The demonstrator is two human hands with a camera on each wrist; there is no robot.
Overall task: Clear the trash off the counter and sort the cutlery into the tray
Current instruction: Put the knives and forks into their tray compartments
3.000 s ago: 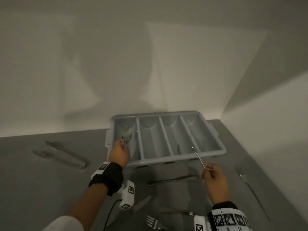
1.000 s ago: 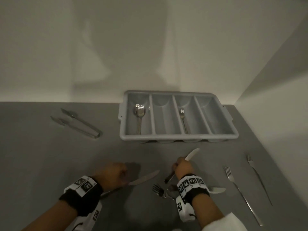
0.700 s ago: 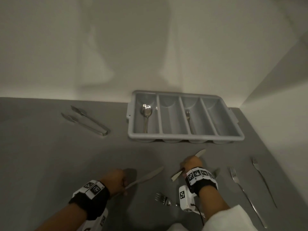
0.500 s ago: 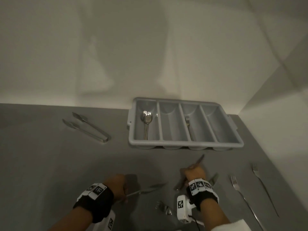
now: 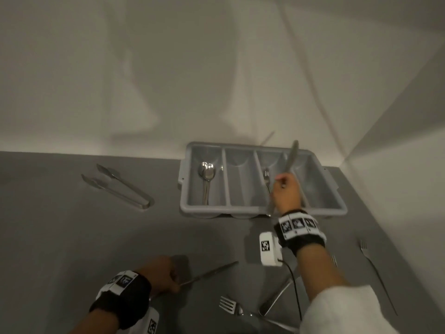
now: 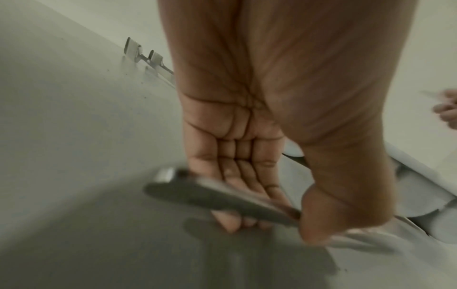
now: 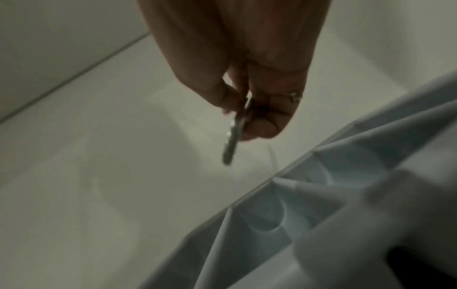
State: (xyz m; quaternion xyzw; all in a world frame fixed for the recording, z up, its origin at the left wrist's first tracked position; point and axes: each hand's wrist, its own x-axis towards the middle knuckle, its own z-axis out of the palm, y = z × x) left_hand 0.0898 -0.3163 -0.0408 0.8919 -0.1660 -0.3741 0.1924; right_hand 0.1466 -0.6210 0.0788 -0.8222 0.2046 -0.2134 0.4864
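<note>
The right hand is raised over the grey tray, its grip pinched on a knife whose blade points up and away above the two right-hand compartments; the right wrist view shows thumb and fingers closed on the blurred metal. The left hand, low over the bench, has its grip curled round the handle of a second knife, blade pointing right toward the tray; in the left wrist view the handle lies across the fingers under the thumb. In the tray, spoons lie in the leftmost compartment and a fork in the third from the left. Tongs lie on the bench left of the tray. Near the bottom edge lie a fork and other cutlery partly hidden by the right arm; another fork lies far right.
</note>
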